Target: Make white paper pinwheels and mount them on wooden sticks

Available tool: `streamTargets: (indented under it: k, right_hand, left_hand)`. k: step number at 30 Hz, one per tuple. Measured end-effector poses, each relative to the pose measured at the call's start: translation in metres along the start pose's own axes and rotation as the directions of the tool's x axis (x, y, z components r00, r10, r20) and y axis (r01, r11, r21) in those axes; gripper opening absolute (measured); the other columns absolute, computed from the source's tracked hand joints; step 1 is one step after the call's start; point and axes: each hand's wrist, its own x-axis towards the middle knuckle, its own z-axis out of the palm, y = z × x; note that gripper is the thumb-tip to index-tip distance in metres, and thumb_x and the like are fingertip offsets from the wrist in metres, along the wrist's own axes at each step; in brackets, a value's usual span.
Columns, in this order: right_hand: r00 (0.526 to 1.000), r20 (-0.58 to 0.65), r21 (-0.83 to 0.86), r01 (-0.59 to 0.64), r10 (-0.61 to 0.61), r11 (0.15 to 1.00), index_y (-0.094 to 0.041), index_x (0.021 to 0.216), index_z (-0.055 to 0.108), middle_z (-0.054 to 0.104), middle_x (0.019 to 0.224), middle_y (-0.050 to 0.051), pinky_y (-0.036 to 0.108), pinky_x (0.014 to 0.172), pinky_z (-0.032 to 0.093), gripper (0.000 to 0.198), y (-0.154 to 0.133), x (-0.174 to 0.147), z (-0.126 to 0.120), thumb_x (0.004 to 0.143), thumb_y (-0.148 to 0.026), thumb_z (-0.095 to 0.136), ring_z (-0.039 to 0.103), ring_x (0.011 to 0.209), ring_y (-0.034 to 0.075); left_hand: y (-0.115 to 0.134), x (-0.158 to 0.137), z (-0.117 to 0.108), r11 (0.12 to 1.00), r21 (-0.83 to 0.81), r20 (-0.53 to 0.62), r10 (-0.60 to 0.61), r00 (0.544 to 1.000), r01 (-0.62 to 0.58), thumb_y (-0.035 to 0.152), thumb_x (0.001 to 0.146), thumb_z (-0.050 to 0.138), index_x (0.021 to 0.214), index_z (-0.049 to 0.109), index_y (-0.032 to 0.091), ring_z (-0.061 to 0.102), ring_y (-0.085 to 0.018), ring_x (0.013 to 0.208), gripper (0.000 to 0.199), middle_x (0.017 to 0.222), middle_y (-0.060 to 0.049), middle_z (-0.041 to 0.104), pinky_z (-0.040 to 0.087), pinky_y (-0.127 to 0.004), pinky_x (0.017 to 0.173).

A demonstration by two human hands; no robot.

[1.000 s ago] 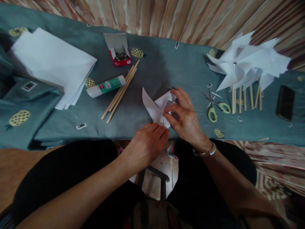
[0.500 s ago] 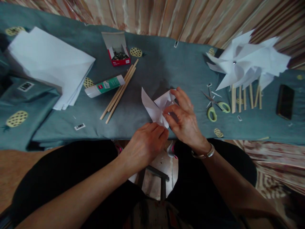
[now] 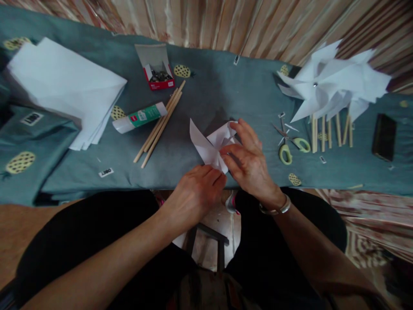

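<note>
One folded white paper pinwheel is at the table's near edge, between two hands: the left hand has its fingers curled, pinching the near corner, while the right hand pinches near the centre with thumb and forefinger. Three wooden sticks lie beside one glue tube, below one open red-and-white box of small metal pieces. One stack of white paper, its sheets uncountable, lies at left; at right are one pair of green-handled scissors, one dark phone and overlapping stick-mounted pinwheels, too bunched to count. A grey-green tablecloth with a pineapple print covers the table, and a pleated beige curtain hangs behind. Since half a second ago, the tabletop items appear slightly farther left in view; both hands keep practically the same grip.
</note>
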Motion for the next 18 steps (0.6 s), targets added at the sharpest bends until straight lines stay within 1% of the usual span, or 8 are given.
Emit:
streamTargets:
  k: [4,6,9,12,15,18]
  right_hand:
    - [0.999,0.0,-0.046,0.039,-0.039,0.998,-0.028,0.094,0.07,0.046,0.154,-0.002,0.056,0.118,0.034,0.017,-0.002,0.0,-0.001,0.097,-0.027,0.053,0.032,0.15,0.03]
    - [0.998,0.016,-0.067,0.063,-0.063,0.996,-0.029,0.095,0.07,0.047,0.153,-0.002,0.057,0.116,0.036,0.018,-0.004,0.0,-0.003,0.098,-0.027,0.052,0.032,0.149,0.032]
    - [0.995,0.068,-0.05,0.075,-0.071,0.996,-0.035,0.11,0.069,0.048,0.153,-0.004,0.061,0.115,0.035,0.025,-0.007,0.0,-0.008,0.098,-0.025,0.05,0.028,0.151,0.034]
    - [0.991,0.127,-0.003,0.04,-0.039,0.999,-0.041,0.125,0.063,0.042,0.157,-0.006,0.066,0.117,0.029,0.036,-0.01,-0.004,-0.011,0.098,-0.022,0.047,0.02,0.153,0.037]
    - [0.989,0.149,0.001,0.016,-0.016,1.0,-0.039,0.129,0.061,0.037,0.16,-0.004,0.064,0.119,0.026,0.041,-0.012,-0.008,-0.009,0.098,-0.018,0.044,0.017,0.154,0.036]
    - [0.99,0.139,-0.034,0.014,-0.009,0.999,-0.034,0.13,0.061,0.037,0.16,-0.001,0.06,0.119,0.027,0.042,-0.015,-0.012,-0.004,0.098,-0.016,0.042,0.017,0.155,0.032]
  left_hand:
    - [0.001,0.0,0.002,1.0,0.004,-0.002,-0.006,1.0,0.006,0.014,0.099,0.045,0.091,0.064,0.012,0.061,-0.019,0.08,0.021,0.085,-0.007,0.067,0.053,-0.032,0.075]
    - [0.001,0.0,0.0,1.0,0.004,-0.003,-0.004,1.0,0.004,0.013,0.099,0.045,0.089,0.064,0.012,0.061,-0.019,0.079,0.022,0.084,-0.007,0.066,0.053,-0.032,0.074]
    - [0.0,0.002,-0.006,1.0,-0.012,0.031,0.007,0.999,-0.007,0.014,0.099,0.046,0.09,0.065,0.011,0.062,-0.019,0.08,0.021,0.084,-0.007,0.067,0.054,-0.032,0.074]
    - [-0.001,0.003,-0.01,1.0,-0.012,0.067,0.014,0.998,-0.013,0.014,0.098,0.047,0.093,0.066,0.011,0.064,-0.019,0.08,0.02,0.086,-0.008,0.069,0.055,-0.032,0.075]
    - [-0.001,0.003,-0.011,1.0,0.004,0.071,0.02,0.997,-0.02,0.013,0.097,0.047,0.094,0.067,0.011,0.066,-0.021,0.082,0.02,0.089,-0.01,0.07,0.057,-0.034,0.076]
    - [-0.005,0.003,-0.015,1.0,0.021,0.084,-0.001,0.996,-0.001,0.012,0.094,0.051,0.095,0.068,0.01,0.067,-0.022,0.083,0.017,0.09,-0.01,0.071,0.057,-0.034,0.075]
